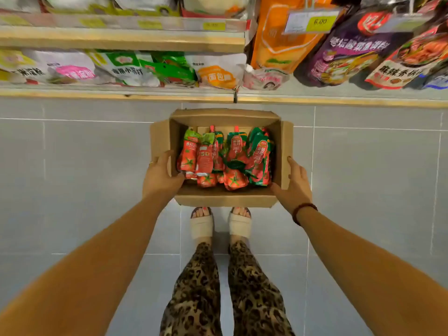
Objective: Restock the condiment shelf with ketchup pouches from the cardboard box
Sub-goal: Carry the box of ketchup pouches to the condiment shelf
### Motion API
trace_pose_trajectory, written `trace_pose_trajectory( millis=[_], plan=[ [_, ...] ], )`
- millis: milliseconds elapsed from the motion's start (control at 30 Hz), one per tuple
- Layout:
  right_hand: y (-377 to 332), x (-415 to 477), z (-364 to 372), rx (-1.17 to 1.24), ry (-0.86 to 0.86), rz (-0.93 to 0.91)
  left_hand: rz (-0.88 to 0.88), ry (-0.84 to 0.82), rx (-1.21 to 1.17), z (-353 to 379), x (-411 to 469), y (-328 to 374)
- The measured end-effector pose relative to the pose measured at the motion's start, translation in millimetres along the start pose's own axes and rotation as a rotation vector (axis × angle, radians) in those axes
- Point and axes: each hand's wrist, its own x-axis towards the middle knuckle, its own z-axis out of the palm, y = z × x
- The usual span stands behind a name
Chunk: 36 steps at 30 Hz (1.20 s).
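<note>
Cardboard box [225,198] of ketchup pouches [225,157], gripped by both hands

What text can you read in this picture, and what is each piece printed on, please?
"6.00": yellow price tag, top right.
"老坛酸菜鱼调料": purple pouch.
"麻辣香锅", last character partly cut: red-and-white pouch.
"番茄沙司": ketchup pouches in the cardboard box.
"食用小苏打": green-and-white bag.
Shelf-edge price tags: too blurred to read.

Leopard-print trousers [198,287], cream sandals [201,226], bracelet [303,210]
</note>
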Motion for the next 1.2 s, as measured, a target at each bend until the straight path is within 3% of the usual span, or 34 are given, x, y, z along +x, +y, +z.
trace_pose_trajectory(
  millis=[133,233,467,833,1200],
  plan=[
    [38.5,35.1,39.0,-0.263,-0.119,0.007,0.006,0.011,0.150,43.9,31.1,-35.0],
    [71.7,67.9,64.2,-0.397,-0.113,0.057,-0.013,0.003,0.300,72.3,59.2,-72.9],
    [132.1,132.2,104.0,-0.379,0.046,-0.013,-0.036,-0.021,0.444,119.0,111.8,-127.3],
    [142.3,141.6,123.3,-0.434,0.196,0.006,0.110,0.149,0.410,126.1,115.8,-138.7],
    [119.8,143.3,101.4,-0.505,0.117,-0.047,0.090,0.062,0.352,97.2,127.9,-125.9]
  ],
)
